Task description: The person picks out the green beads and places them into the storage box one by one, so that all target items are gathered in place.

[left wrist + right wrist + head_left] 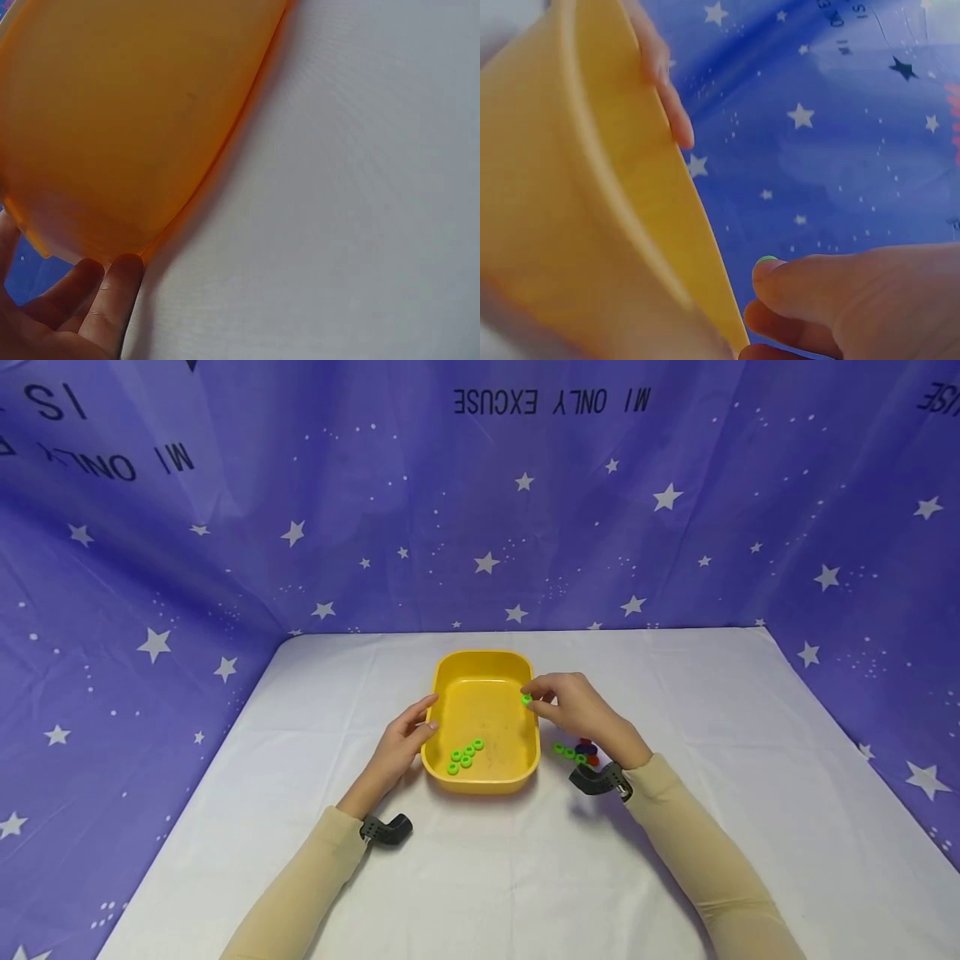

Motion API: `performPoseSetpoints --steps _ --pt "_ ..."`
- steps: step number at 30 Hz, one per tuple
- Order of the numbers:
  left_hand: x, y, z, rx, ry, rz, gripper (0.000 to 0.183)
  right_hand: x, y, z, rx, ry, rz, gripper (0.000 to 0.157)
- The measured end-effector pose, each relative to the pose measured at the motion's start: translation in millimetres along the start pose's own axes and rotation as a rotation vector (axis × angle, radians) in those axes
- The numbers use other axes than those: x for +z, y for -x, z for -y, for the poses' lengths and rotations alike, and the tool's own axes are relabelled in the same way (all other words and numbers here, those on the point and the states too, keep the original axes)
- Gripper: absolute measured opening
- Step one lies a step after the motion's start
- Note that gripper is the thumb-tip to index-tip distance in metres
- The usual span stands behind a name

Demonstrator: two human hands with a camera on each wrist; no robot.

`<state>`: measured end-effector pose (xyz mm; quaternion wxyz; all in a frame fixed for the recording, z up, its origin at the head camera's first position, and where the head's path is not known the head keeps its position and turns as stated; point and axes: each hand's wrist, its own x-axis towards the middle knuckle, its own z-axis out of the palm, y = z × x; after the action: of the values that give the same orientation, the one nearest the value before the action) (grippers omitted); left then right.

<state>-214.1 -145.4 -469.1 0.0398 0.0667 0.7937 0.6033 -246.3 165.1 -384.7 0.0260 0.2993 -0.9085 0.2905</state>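
A yellow plastic tub [480,783] stands on the white-covered table, with several small green rings [467,761] lying on its floor near the front left. My left hand [393,747] rests against the tub's left side, fingers fairly straight and fingertips at the rim; the left wrist view shows fingertips [120,277] at the wall. Over the tub's right rim, my right hand [573,702] pinches another green ring [527,699] between thumb and fingers. Only a green sliver [766,259] of that ring shows in the right wrist view.
Right of the tub, below my right wrist, lie more green rings [569,753] beside a small group of dark blue pieces [590,749] and red pieces [593,761]. A purple star-printed curtain [480,527] hangs behind the table and along its sides.
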Motion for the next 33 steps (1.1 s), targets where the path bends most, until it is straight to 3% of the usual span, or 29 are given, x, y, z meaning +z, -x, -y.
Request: performPoseSetpoints --steps 17,33 --pt "0.6 -0.4 2.2 -0.001 0.001 0.007 0.054 39.8 -30 42 -0.052 0.001 0.133 0.024" --pt "-0.3 -1.0 2.5 0.006 -0.002 0.003 0.054 66.4 -29 45 -0.036 0.093 0.219 0.019"
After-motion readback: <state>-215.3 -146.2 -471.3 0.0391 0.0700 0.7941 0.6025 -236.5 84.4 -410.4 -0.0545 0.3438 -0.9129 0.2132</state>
